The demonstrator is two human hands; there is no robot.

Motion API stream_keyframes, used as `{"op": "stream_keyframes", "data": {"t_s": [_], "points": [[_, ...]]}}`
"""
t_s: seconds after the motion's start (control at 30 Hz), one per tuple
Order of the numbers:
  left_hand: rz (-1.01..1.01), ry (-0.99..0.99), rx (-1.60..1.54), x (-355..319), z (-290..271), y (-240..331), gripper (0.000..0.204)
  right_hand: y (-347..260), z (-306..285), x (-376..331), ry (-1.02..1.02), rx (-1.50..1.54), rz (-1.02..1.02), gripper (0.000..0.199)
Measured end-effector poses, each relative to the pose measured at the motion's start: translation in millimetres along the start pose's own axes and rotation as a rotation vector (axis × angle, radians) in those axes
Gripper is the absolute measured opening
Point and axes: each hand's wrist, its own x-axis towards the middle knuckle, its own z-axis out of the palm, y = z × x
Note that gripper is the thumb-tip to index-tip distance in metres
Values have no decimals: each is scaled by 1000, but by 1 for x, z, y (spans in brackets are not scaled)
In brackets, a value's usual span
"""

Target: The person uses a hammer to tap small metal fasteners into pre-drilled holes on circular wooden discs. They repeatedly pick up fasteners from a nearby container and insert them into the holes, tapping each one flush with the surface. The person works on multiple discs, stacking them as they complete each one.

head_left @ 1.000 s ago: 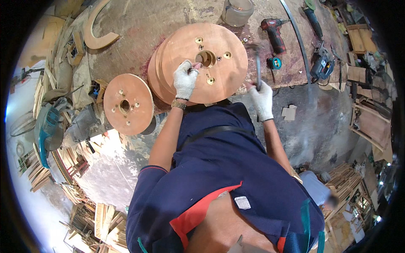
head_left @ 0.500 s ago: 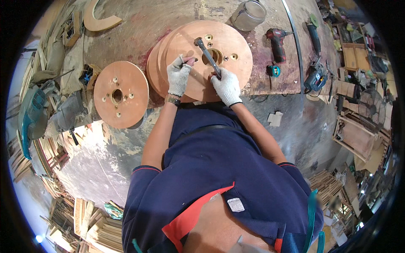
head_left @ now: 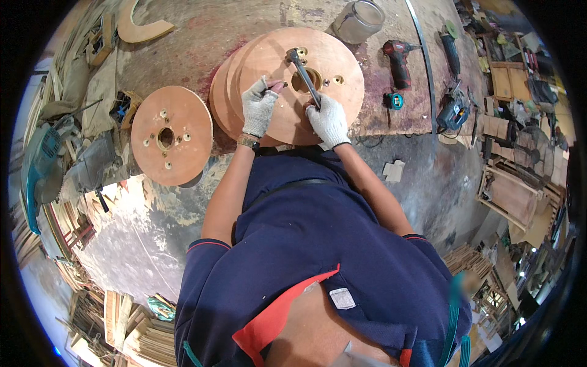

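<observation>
A stack of round plywood discs point(head_left: 278, 116) with a centre hole lies on the worn workbench point(head_left: 202, 43). My right hand point(head_left: 327, 119), in a white glove, grips a hammer point(head_left: 304, 73) by its handle, with the hammer head over the top disc near a small bolt hole. My left hand point(head_left: 258, 105), also gloved, rests on the top disc left of the centre hole and pinches a small object that I cannot make out. Both forearms reach forward from my dark blue shirt.
A second disc point(head_left: 172, 135) with a centre hole and bolt holes sits to the left. A metal can point(head_left: 358, 20), a red cordless drill point(head_left: 398, 61), a tape measure point(head_left: 394, 100) and more power tools point(head_left: 454, 113) lie to the right. A curved wood piece point(head_left: 142, 25) lies at the far left.
My right hand came in from the bench edge, brought the hammer over the top disc and lowered it toward the bolt hole. My left hand stayed on the disc.
</observation>
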Motion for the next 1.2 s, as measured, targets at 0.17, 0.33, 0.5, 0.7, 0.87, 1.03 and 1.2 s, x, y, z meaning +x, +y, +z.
{"op": "stream_keyframes", "data": {"t_s": [0.17,0.33,0.5,0.7,0.87,1.03,1.2], "points": [[56,4,129,0,3,1,12,5,-4,-7,-81,95,-29,25],[145,-197,402,-3,7,8,11,27,-28,-51,-79,203,68,23],[379,-234,854,-12,26,18,13,66,-46,-87,146,309,223,26],[297,-254,1084,-14,37,16,18,78,-59,-92,218,296,207,22],[215,-321,1143,-4,40,24,21,59,-65,-90,210,357,196,22],[136,-458,1204,7,39,38,23,51,-62,-84,199,377,89,24],[185,-439,1198,8,41,38,26,24,-74,-73,111,360,28,26]]}}
